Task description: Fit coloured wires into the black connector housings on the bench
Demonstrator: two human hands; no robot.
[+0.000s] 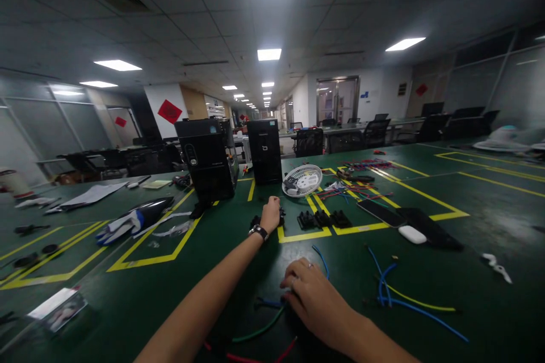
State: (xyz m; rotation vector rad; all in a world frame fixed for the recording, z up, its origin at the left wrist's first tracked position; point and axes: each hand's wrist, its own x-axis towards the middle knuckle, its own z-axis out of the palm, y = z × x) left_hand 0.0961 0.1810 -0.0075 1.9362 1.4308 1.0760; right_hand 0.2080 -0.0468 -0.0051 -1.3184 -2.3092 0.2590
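resting near the left hand [270, 215], white basket [310, 177] holds items [292, 184].

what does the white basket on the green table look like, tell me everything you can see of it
The white basket is round, shallow and looks like plastic, its wall pierced by many small openings. It sits slanted on the green table, its open side partly toward the camera. Something grey lies in its left part, too small to identify. It stands just right of a black computer tower, with loose wires to its right. The left hand is close by, not touching it.
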